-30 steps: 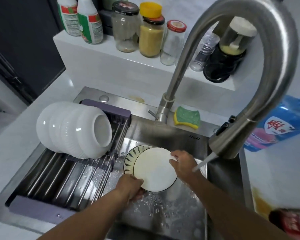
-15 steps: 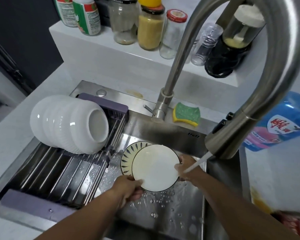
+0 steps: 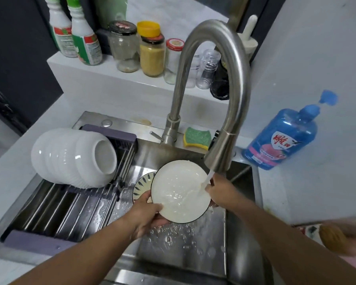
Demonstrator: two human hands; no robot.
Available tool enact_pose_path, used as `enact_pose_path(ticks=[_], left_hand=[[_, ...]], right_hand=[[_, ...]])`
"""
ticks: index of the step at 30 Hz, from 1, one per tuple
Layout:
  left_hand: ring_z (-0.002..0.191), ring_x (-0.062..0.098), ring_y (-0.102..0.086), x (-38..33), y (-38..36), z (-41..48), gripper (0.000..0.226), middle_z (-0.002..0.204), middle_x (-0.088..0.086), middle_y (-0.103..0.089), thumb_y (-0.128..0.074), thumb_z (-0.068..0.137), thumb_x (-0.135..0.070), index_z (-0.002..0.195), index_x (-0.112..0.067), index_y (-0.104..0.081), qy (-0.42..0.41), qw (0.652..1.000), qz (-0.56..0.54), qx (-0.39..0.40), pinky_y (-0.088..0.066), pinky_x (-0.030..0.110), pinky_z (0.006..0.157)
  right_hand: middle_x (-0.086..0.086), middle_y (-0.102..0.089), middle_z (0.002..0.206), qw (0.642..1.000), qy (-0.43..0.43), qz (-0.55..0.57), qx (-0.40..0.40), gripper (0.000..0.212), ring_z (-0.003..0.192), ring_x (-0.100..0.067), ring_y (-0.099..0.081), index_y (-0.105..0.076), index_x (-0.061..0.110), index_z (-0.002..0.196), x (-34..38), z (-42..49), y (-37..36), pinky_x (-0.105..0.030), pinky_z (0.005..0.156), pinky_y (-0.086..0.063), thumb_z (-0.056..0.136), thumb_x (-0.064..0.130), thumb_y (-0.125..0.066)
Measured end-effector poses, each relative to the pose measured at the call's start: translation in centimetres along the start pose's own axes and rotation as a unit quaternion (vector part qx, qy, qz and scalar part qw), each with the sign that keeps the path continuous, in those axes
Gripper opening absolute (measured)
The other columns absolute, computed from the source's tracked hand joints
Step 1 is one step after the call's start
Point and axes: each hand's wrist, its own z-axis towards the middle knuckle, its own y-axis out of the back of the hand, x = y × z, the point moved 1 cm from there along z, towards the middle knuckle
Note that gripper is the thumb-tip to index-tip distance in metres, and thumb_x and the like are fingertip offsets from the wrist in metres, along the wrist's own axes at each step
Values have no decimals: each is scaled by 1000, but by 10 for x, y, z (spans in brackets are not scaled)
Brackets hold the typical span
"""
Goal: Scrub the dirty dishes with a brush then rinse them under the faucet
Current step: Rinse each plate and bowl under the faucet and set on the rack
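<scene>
White plate [image 3: 179, 192] tilted over sink [image 3: 203, 247], under faucet [image 3: 219, 153] stream landing on its right side. Pinched at lower-left rim by left grip [image 3: 147, 212], thumb on face; held at right rim by right grip [image 3: 221, 191], fingers hidden behind. Patterned plate [image 3: 143, 184] behind.

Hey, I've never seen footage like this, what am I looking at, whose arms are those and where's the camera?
No machine here: a person wears a camera on the head, so you look down along their own arms. The left hand and right hand hold a white plate by opposite rims over a steel sink, under water running from the faucet. A patterned plate shows partly behind it. On the left, white bowls lie on a drying rack; a sponge and blue soap bottle sit near the faucet.
</scene>
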Motion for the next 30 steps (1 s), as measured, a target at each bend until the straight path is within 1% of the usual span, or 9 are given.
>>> enact_pose_path(ticks=[4,9,12,14,16,20,24,26,30], left_hand=[[87,37,-74,-5,-7,-10,59,114,13,-66,-49,94,16,142,-17,-43,-4,999,30,15,-63,46,64],[87,31,-72,-15,-13,-28,36,112,9,-68,-50,102,1,133,-18,-49,-39,995,82,33,-63,42,57],[91,33,-71,-22,-7,-32,32,115,10,-67,-53,104,-9,131,-24,-49,-79,991,105,29,-62,53,75],[99,32,-69,-26,-6,-33,43,120,9,-67,-63,97,-5,133,-25,-49,-124,985,114,37,-61,53,77],[108,30,-67,-28,-6,-34,66,123,6,-67,-75,85,5,137,-26,-47,-169,979,106,47,-62,46,74],[116,22,-64,-29,-6,-33,92,128,1,-64,-82,72,11,145,-28,-42,-248,957,143,38,-58,44,93],[111,18,-65,-23,-14,-38,61,124,-3,-66,-68,92,1,140,-29,-46,-267,954,137,-4,-58,43,93],[108,22,-68,-22,-19,-35,40,122,1,-69,-56,101,-9,135,-29,-52,-252,960,118,-15,-59,49,92],[104,29,-69,-22,-27,-36,22,119,6,-70,-42,109,-24,125,-27,-57,-205,972,110,-21,-60,50,84]], right_hand=[[-9,-61,126,999,34,-38,-5,33,110,-29,-64,-53,19,132,7,-11,15,-47,95,-55,102,31,-53],[-13,-63,126,998,55,-4,-1,34,105,-24,-63,-54,17,137,17,-25,25,-34,90,-50,105,27,-48],[-3,-69,121,998,53,41,-17,33,108,-23,-65,-60,24,130,6,-25,17,-43,100,-52,101,38,-50],[1,-72,109,994,36,96,-36,32,97,-20,-68,-63,27,122,2,-29,8,-46,90,-57,97,44,-51],[2,-70,102,985,17,161,-61,21,88,-14,-66,-62,24,117,6,-43,-1,-34,77,-57,103,35,-52],[1,-70,105,958,-14,262,-114,25,95,-18,-68,-62,17,123,2,-63,-27,-45,85,-59,106,30,-51],[-4,-70,109,935,-40,308,-172,19,97,-20,-67,-60,19,117,1,-73,-41,-43,86,-59,107,28,-47],[-6,-69,107,929,-45,323,-177,17,91,-23,-69,-58,20,117,-1,-79,-40,-44,72,-63,107,26,-46],[-3,-64,102,947,-25,298,-121,15,76,-21,-68,-52,21,119,-9,-93,-23,-27,45,-53,104,22,-50]])
